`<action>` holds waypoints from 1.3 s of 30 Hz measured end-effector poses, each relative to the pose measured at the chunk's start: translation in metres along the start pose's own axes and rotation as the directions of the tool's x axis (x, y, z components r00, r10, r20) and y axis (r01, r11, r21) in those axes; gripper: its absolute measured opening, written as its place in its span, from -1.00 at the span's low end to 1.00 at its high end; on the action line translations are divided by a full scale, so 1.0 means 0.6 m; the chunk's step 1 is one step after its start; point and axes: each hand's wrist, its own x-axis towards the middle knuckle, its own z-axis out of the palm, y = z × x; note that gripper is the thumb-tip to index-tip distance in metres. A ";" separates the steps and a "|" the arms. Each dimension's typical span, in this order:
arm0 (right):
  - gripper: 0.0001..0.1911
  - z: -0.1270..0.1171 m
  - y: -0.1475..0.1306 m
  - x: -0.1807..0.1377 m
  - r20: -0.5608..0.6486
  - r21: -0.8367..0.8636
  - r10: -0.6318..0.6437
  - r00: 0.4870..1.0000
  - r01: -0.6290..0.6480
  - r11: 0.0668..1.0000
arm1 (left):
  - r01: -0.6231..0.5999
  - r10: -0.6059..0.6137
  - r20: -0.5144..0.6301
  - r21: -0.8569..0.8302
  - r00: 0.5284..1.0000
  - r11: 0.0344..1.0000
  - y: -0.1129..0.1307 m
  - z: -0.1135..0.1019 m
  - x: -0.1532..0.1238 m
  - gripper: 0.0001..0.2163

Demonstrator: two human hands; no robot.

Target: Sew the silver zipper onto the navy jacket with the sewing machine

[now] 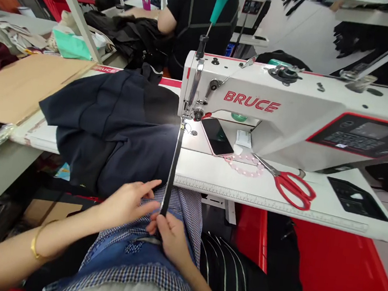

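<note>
Black zipper (174, 162) runs taut from the needle (184, 118); both hands, left (127, 203) and right (169, 238), pinch its end. Pull unevenly and I reckon it skews off the navy fabric (112, 127).

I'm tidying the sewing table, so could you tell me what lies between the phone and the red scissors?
A pink bead bracelet lies between the phone and the red scissors, seen in the head view.

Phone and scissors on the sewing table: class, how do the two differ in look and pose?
The phone is a dark flat slab with a pale rim; the scissors have red handles and metal blades. The phone sits under the machine arm; the scissors lie further right, in the open. Both rest flat on the table, untouched.
</note>
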 end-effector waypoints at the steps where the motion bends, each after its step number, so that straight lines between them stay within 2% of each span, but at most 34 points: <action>1: -0.53 0.011 0.006 -0.002 0.049 -0.052 -0.014 0.999 0.016 0.998 | 0.078 -0.070 0.054 -0.173 0.996 0.982 0.014 0.019 -0.003 -0.53; 3: -0.50 0.020 0.020 0.001 0.146 -0.106 -0.029 0.989 0.045 0.993 | 0.223 -0.199 0.100 -0.479 0.975 0.849 0.029 0.044 -0.004 -0.48; 4: -0.50 0.016 0.029 0.006 0.172 -0.105 -0.028 0.985 0.046 0.993 | 0.257 -0.252 0.093 -0.589 0.963 0.766 0.030 0.048 -0.003 -0.48; 5: -0.52 0.009 0.037 0.015 0.174 -0.088 -0.022 0.985 0.038 0.995 | 0.271 -0.297 0.075 -0.655 0.952 0.705 0.027 0.047 -0.002 -0.50; 6: -0.54 -0.001 0.046 0.028 0.155 -0.064 -0.014 0.988 0.024 0.998 | 0.279 -0.324 0.062 -0.672 0.944 0.686 0.022 0.042 -0.001 -0.51; 7: -0.56 -0.012 0.054 0.043 0.122 -0.036 -0.009 0.992 0.014 0.999 | 0.292 -0.335 0.054 -0.635 0.940 0.716 0.016 0.033 0.000 -0.52; 9: -0.55 -0.032 0.067 0.077 0.049 0.023 -0.006 0.999 0.005 1.000 | 0.318 -0.319 0.066 -0.400 0.945 0.860 0.000 0.008 0.002 -0.57; 11: -0.47 -0.039 0.076 0.110 0.073 0.069 0.002 0.997 -0.007 0.998 | 0.264 -0.259 0.094 -0.040 0.961 0.964 -0.012 -0.019 0.008 -0.68; 13: -0.44 -0.031 0.081 0.133 0.184 0.099 0.028 0.982 -0.047 0.994 | 0.148 -0.177 0.079 0.282 0.981 0.948 -0.018 -0.045 0.024 -0.72; 15: -0.45 -0.012 0.082 0.145 0.317 0.108 0.060 0.946 -0.099 0.989 | 0.077 -0.106 0.031 0.503 0.994 0.861 -0.018 -0.069 0.053 -0.71; 17: -0.38 0.009 0.083 0.148 0.415 0.102 0.082 0.906 -0.136 0.985 | 0.061 -0.059 -0.024 0.620 0.998 0.782 -0.015 -0.089 0.094 -0.71; 19: -0.28 0.027 0.085 0.149 0.468 0.077 0.100 0.878 -0.153 0.985 | 0.054 -0.030 -0.049 0.653 0.998 0.756 -0.020 -0.102 0.137 -0.70; 21: -0.29 0.041 0.086 0.151 0.464 0.036 0.117 0.878 -0.151 0.988 | 0.057 -0.035 -0.046 0.658 0.998 0.751 -0.037 -0.107 0.167 -0.68; 23: -0.43 0.051 0.082 0.149 0.415 0.006 0.122 0.902 -0.137 0.991 | 0.096 -0.077 -0.058 0.680 0.995 0.727 -0.068 -0.109 0.174 -0.65; 25: -0.54 0.059 0.074 0.137 0.382 -0.003 0.110 0.917 -0.118 0.993 | 0.169 -0.119 -0.120 0.707 0.986 0.687 -0.108 -0.113 0.158 -0.63; 27: -0.52 0.065 0.065 0.115 0.431 0.060 0.086 0.898 -0.124 0.990 | 0.213 -0.123 -0.176 0.713 0.977 0.668 -0.146 -0.122 0.127 -0.61; 30: -0.38 0.070 0.062 0.075 0.472 0.273 0.203 0.858 -0.361 0.892 | 0.187 -0.068 -0.193 0.714 0.979 0.674 -0.175 -0.136 0.083 -0.59; 32: -0.39 0.071 0.071 0.056 0.432 0.377 0.354 0.829 -0.523 0.764 | 0.169 -0.028 -0.206 0.710 0.978 0.684 -0.172 -0.138 0.064 -0.55; 33: -0.44 0.072 0.077 0.050 0.399 0.420 0.413 0.818 -0.564 0.711 | 0.169 -0.014 -0.220 0.705 0.975 0.688 -0.164 -0.136 0.056 -0.53; 36: -0.58 0.077 0.092 0.043 0.317 0.523 0.471 0.824 -0.565 0.638 | 0.136 0.050 -0.256 0.659 0.965 0.739 -0.128 -0.115 0.026 -0.55; 37: -0.58 0.080 0.094 0.043 0.272 0.538 0.462 0.844 -0.531 0.654 | 0.104 0.081 -0.257 0.632 0.963 0.768 -0.114 -0.104 0.013 -0.58; 39: -0.56 0.083 0.088 0.042 0.144 0.525 0.395 0.907 -0.408 0.747 | 0.012 0.151 -0.239 0.566 0.959 0.824 -0.088 -0.079 -0.016 -0.62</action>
